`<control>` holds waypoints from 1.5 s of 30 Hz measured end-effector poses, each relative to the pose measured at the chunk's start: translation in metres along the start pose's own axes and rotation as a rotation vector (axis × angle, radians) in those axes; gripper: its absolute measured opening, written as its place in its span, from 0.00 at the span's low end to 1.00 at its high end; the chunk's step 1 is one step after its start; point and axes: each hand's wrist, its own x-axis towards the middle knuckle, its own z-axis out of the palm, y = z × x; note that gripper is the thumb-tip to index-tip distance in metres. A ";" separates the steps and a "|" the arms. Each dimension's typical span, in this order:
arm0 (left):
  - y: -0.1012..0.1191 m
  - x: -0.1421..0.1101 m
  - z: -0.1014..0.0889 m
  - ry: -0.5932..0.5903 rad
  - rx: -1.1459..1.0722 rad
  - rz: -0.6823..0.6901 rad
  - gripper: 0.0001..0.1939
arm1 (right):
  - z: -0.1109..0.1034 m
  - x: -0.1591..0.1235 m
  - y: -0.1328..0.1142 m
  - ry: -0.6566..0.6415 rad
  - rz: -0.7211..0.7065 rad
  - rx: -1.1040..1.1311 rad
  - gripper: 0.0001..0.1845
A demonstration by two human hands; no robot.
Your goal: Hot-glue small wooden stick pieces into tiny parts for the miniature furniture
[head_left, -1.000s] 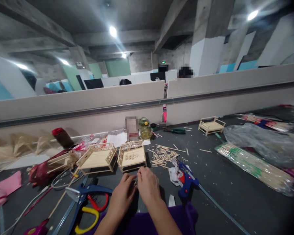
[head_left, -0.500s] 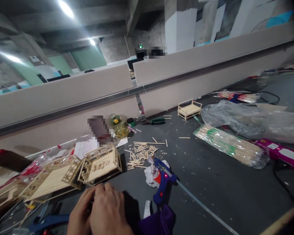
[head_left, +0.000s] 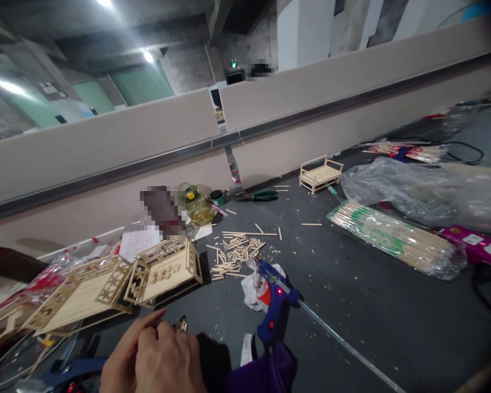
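Observation:
My left hand (head_left: 125, 346) and my right hand (head_left: 167, 355) are together low in the view, fingers bent inward, the right overlapping the left. Past the right fingertips shows the end of a small wooden-looking piece (head_left: 182, 323); most of it is hidden, and which hand grips it I cannot make out. Beyond my hands stand two miniature wooden beds or benches with cut-out side panels, a nearer one (head_left: 163, 275) and a longer one (head_left: 77, 297). To the right, a blue glue gun (head_left: 276, 300) with a lit red light lies on crumpled white paper (head_left: 253, 292), a clear glue stick (head_left: 339, 330) trailing from its back.
Short cut sticks (head_left: 237, 252) are heaped mid-table. Behind them are green-handled pliers (head_left: 262, 195), a glass jar (head_left: 198, 207) and a tiny wooden bench (head_left: 321, 174). Bagged sticks (head_left: 393, 237), plastic film (head_left: 425, 191) and a magenta tool (head_left: 480, 248) lie right. A low partition (head_left: 331, 103) runs behind.
Both hands have shifted slightly left and down in the view. The small wooden-looking piece now shows past the right fingers. The camera view has tilted down a little.

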 end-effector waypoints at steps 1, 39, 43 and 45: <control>0.002 -0.001 -0.001 0.013 -0.008 0.015 0.24 | 0.000 0.000 0.000 0.000 0.000 0.001 0.18; 0.059 -0.025 -0.039 0.154 0.068 0.423 0.06 | 0.012 -0.003 0.025 -0.085 -0.753 -0.290 0.23; 0.056 -0.026 -0.039 0.114 0.154 0.386 0.04 | 0.035 -0.006 0.023 -0.158 -0.779 -0.321 0.28; 0.054 -0.026 -0.040 0.111 0.194 0.358 0.06 | 0.044 -0.004 0.024 -0.187 -0.734 -0.340 0.29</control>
